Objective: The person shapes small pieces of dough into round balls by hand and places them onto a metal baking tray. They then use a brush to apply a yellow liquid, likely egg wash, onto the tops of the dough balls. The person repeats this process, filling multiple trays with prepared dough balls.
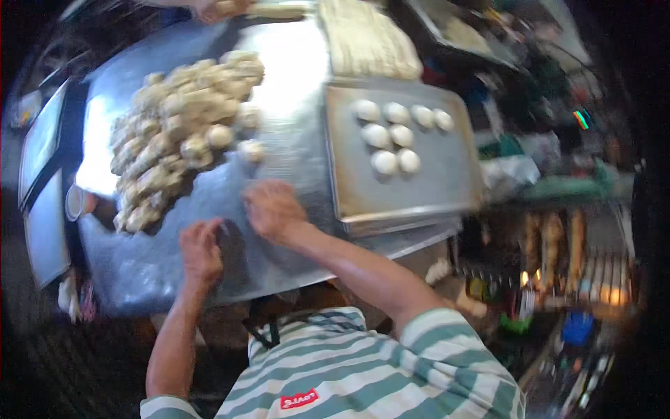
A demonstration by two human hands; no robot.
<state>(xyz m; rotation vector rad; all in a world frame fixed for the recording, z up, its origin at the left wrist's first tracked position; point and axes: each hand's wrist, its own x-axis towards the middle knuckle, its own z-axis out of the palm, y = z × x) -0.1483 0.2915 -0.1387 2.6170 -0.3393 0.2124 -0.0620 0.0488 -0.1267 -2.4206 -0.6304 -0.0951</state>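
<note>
A large pile of pale dough pieces [185, 108] lies on the shiny metal table [279, 91], toward the left. My right hand [276, 209] is curled down at the tabletop, just nearer to me than the pile. Whatever sits under its fingers, if anything, is hidden. Beside it, my left hand [201, 250] hovers near the table with bent fingers, a gap between fingers and thumb, and nothing visible in it. Motion blurs both hands. On the right, a metal baking tray [440, 174] carries several round white dough balls [377, 135] in rows.
Behind the tray lie long pale dough strips [370, 42]. Another person's hand [216, 8] is at the far edge, next to a pale rod-like piece [278, 10]. A small cup [75, 202] stands left of the pile. Cluttered racks [558, 265] fill the right side.
</note>
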